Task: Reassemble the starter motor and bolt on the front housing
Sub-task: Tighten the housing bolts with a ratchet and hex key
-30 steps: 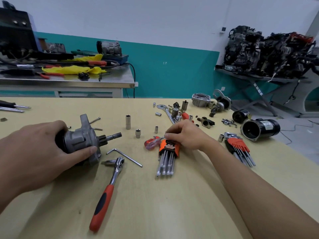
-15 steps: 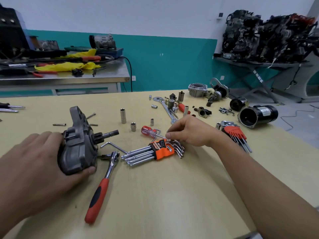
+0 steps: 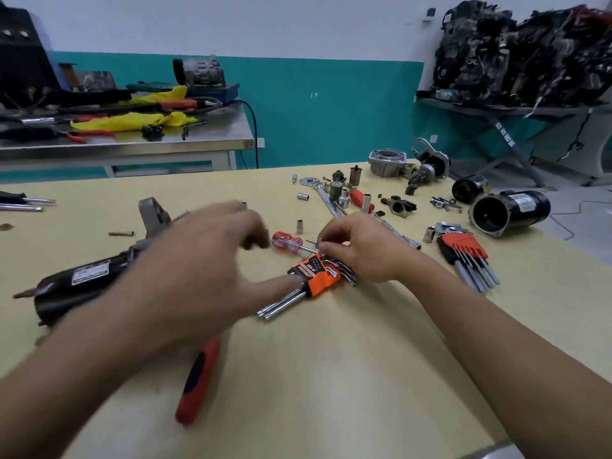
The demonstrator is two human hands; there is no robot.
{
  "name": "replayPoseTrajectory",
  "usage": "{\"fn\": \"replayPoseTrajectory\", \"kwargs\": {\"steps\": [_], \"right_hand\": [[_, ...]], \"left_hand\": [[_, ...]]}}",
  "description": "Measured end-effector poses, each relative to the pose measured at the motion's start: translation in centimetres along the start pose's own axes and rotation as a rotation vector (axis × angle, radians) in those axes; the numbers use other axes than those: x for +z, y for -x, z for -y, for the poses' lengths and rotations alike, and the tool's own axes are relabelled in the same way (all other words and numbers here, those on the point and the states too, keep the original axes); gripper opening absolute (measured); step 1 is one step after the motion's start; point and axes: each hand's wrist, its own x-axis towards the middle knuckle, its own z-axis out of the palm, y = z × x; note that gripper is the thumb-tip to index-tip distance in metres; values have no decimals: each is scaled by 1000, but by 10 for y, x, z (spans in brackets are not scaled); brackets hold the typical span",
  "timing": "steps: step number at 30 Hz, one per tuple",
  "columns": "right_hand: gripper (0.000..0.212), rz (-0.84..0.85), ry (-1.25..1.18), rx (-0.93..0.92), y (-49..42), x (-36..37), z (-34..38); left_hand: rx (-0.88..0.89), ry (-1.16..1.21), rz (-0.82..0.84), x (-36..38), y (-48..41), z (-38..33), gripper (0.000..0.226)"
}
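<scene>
Has the starter motor [image 3: 82,279] lying by the desk's [image 3: 331,376] left edge (grey housing end toward the far edge). Holds the left hand [image 3: 198,260] mid-desk, blurred, fingers loosely spread. Pinches, with the right hand [image 3: 364,250], one key of the orange hex key set [image 3: 316,276].

The table [image 3: 331,376] is pale yellow, the wall [image 3: 331,111] white over teal, the cloth [image 3: 132,122] bright yellow. The motor [image 3: 59,291] is black with a white label, and the ratchet [image 3: 198,379] has a red-and-black handle. One key set [image 3: 314,274] has an orange holder, the other set [image 3: 463,245] a red-orange one; the screwdriver [image 3: 286,241] handle is clear red.
</scene>
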Motion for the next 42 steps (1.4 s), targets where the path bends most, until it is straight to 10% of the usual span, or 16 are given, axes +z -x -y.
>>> {"fn": "replayPoseTrajectory", "kwargs": {"steps": [4, 12, 20, 36, 42], "right_hand": [[8, -101, -92, -125, 3, 2, 3], [12, -174, -280, -278, -1, 3, 5], [12, -116, -735, 157, 0, -15, -6], [10, -41, -673, 131, 6, -13, 2], [23, -196, -304, 133, 2, 1, 14]], "left_hand": [[-139, 37, 256, 45, -27, -33, 64], [-267, 394, 131, 90, -29, -13, 45], [-435, 668, -16, 94, -26, -14, 33], [-435, 695, -53, 91, -22, -17, 29], [-451, 545, -38, 92, -23, -21, 34]]}}
